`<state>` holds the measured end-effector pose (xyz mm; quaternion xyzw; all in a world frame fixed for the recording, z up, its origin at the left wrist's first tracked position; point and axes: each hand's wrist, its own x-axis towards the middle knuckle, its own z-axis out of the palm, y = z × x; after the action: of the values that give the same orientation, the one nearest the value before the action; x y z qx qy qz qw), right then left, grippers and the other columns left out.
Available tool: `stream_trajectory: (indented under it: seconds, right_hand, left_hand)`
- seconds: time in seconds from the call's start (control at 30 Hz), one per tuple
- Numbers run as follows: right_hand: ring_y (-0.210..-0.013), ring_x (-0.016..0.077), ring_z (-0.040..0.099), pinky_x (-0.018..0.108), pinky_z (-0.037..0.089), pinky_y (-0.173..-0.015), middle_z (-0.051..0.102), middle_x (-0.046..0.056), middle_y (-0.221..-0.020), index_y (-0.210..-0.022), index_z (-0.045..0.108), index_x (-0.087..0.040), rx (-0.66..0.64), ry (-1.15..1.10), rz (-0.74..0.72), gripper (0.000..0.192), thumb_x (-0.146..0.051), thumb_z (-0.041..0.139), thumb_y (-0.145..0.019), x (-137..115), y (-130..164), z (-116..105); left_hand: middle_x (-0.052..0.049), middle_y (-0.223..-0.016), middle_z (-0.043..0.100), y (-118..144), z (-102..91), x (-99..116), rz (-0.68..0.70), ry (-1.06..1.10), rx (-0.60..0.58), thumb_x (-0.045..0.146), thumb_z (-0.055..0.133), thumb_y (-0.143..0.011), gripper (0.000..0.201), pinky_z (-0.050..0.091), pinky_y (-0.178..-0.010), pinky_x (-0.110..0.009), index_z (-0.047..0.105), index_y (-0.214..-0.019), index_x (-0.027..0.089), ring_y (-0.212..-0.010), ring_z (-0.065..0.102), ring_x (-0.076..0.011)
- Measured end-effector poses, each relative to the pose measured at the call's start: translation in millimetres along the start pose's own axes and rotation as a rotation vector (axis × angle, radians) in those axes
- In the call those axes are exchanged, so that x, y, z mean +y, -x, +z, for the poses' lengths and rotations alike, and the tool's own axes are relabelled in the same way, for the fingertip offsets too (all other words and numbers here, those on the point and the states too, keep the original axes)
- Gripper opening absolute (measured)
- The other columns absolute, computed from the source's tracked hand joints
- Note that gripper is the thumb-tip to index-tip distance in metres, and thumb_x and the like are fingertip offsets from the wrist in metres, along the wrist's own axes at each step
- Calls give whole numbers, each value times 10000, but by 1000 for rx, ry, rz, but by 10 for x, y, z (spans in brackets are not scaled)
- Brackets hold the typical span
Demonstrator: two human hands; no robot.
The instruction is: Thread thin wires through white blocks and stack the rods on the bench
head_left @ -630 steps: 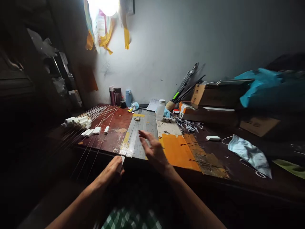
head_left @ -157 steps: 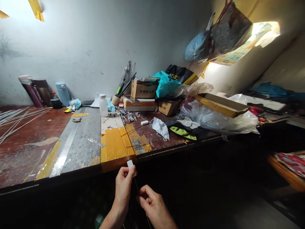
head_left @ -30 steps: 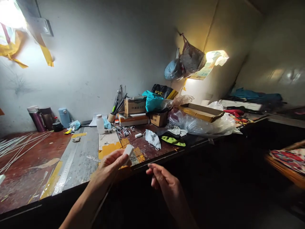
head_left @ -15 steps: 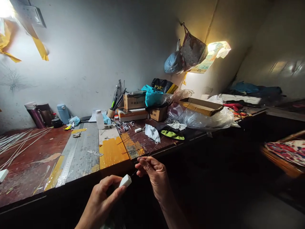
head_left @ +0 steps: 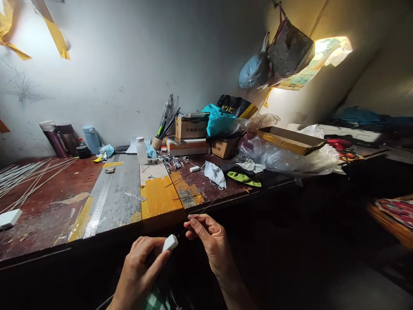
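Between the thumb and fingers of my left hand (head_left: 140, 262) is a small white block (head_left: 170, 243), its end pointing up and to the right. My right hand (head_left: 209, 239) pinches a thin dark rod (head_left: 206, 209) that runs from the block's end, through the fingertips, up past them to the right. Whether the rod's lower tip sits inside the block or only touches it, I cannot tell. Both hands are held in front of the bench's front edge, close together.
On the bench (head_left: 38, 215) lie a steel ruler (head_left: 100, 206), thin white rods (head_left: 22, 181), another white block (head_left: 10, 218) and a face mask (head_left: 215, 174). A white bottle (head_left: 141, 150) stands behind. Cardboard boxes (head_left: 192, 127) and plastic bags (head_left: 284, 159) crowd the back right.
The camera view has shifted, so the bench and wall things appear farther right. Both hands keep nearly the same pose, with the block and rod still held.
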<state>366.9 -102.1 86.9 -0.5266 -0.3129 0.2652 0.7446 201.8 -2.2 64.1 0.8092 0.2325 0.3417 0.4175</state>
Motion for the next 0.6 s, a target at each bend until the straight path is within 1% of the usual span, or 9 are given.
stream_trajectory:
  seconds: [0.1, 0.2, 0.27, 0.33, 0.4, 0.47, 0.53, 0.6]
  right_hand:
    - [-551, 99, 614, 224, 498, -569, 688, 11, -729, -820, 634, -148, 17, 16, 12, 295, -431, 708, -781, 105, -7, 64]
    - [-523, 95, 595, 223, 482, -546, 667, 9, -693, -749, 579, -149, -10, 44, 53, 327, -449, 706, -774, 192, -15, 140]
    - [-530, 102, 591, 231, 484, -549, 651, 4, -677, -747, 549, -158, -42, 54, 57, 343, -460, 712, -765, 222, -25, 172]
    - [-568, 115, 595, 244, 497, -575, 630, -3, -694, -804, 532, -173, -48, 65, 3, 343, -476, 690, -782, 226, -37, 188]
    - [-639, 132, 604, 262, 512, -634, 617, 1, -752, -899, 530, -187, -39, 121, -72, 312, -477, 627, -837, 218, -49, 209]
    - [-715, 148, 613, 269, 510, -699, 617, 16, -804, -961, 546, -195, -83, 234, -121, 259, -445, 552, -898, 222, -58, 263]
    - [-769, 161, 620, 262, 499, -731, 629, 27, -827, -959, 576, -199, -187, 346, -166, 215, -403, 516, -926, 254, -64, 372]
    - [-802, 164, 623, 249, 487, -743, 641, 30, -847, -938, 601, -203, -301, 421, -235, 182, -357, 502, -938, 309, -66, 538]
  left_hand:
    - [-55, -836, 705, 15, 8, -2, 52, -45, 23, 376, 668, -802, 150, 448, -771, -334, 729, -908, 287, -798, 602, -258]
    - [-53, -831, 704, 40, -5, -11, 58, -61, 45, 364, 675, -797, 146, 438, -785, -347, 728, -914, 295, -795, 600, -263]
    - [-51, -840, 708, 73, -52, -42, 54, -75, 56, 363, 678, -793, 157, 425, -815, -357, 727, -930, 304, -808, 600, -267]
    - [-50, -865, 712, 123, -144, -94, 22, -88, 73, 374, 683, -786, 173, 405, -865, -366, 728, -939, 308, -839, 600, -274]
    - [-55, -896, 709, 185, -287, -156, -67, -65, 113, 410, 695, -764, 208, 404, -881, -357, 731, -935, 298, -877, 596, -285]
    - [-58, -886, 697, 253, -470, -216, -199, 16, 153, 469, 707, -736, 273, 435, -822, -324, 726, -928, 277, -867, 593, -285]
    - [-40, -788, 660, 317, -668, -273, -319, 110, 199, 537, 681, -735, 331, 447, -717, -286, 707, -903, 253, -779, 574, -253]
    - [-12, -662, 586, 372, -851, -339, -410, 176, 242, 608, 650, -729, 391, 416, -617, -258, 679, -797, 223, -663, 516, -204]
